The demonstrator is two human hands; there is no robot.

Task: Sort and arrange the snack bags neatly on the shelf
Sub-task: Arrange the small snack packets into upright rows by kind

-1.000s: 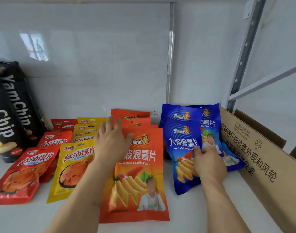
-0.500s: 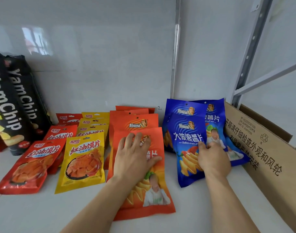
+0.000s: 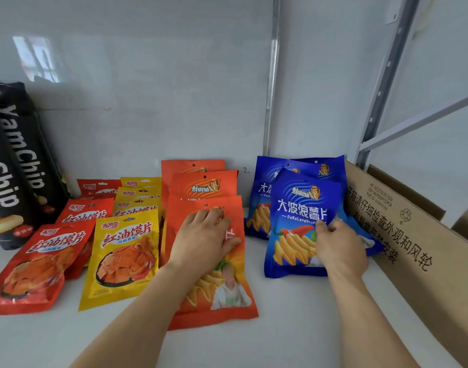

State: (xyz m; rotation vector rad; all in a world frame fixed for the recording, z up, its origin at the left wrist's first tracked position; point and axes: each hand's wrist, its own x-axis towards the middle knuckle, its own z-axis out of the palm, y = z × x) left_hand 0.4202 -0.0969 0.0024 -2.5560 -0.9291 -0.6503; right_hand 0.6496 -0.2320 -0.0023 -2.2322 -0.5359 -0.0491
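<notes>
Both hands are down on the snack bags: my left hand [image 3: 205, 240] lies flat, fingers straight, pressing the front orange bag [image 3: 214, 264]; my right hand [image 3: 339, 245] rests on the front blue bag [image 3: 299, 229] with the fingertips curled at its right edge, apparently pinching it, though the grip itself is partly hidden. To do this step well, I judge that each front bag should be slid, not lifted, until its sides line up with the bags stacked behind it, keeping the palm flat so the foil does not buckle. Orange bags form a column at centre; blue bags sit to their right, fanned unevenly. Red bags [image 3: 39, 266] and yellow bags [image 3: 126, 256] lie in rows to the left, beside upright black chip bags [image 3: 17, 166]. All rest on a white shelf [image 3: 294, 328] against a glossy white wall [image 3: 148, 88], with a cardboard box [image 3: 419, 235] touching the blue stack at right and a metal upright [image 3: 384, 75] behind.
</notes>
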